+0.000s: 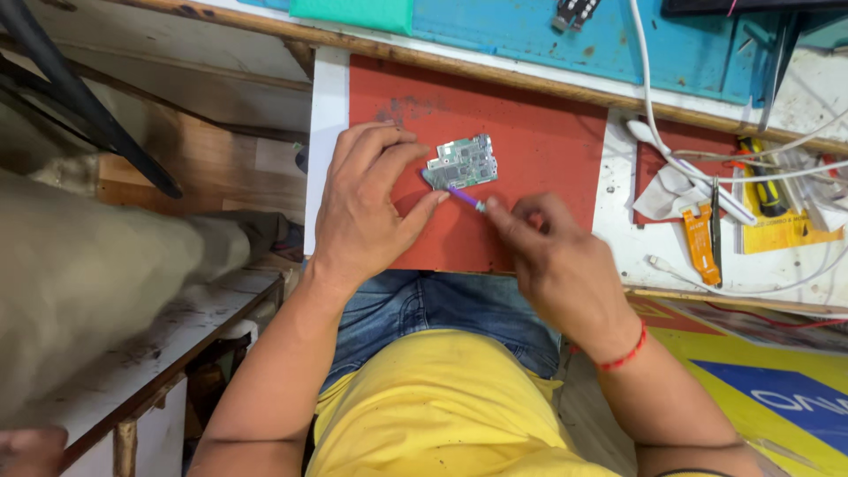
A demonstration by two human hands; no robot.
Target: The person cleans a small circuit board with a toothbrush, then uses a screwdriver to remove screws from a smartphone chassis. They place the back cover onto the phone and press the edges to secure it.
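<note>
A left hand [367, 208] pins a light, fragile-looking circuit board [461, 162] under spread fingertips, best gripped by its edges, while the right hand [555, 256] pinches a purple tool [465, 198] just beside them.

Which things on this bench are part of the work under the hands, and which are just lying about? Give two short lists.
In use:
- green circuit board, steadied by the left hand
- purple-tipped tool, pinched in the right hand
- red mat beneath them

Lying about:
- orange flex strip
- white cable
- yellow-handled screwdriver
- white cloth
</note>
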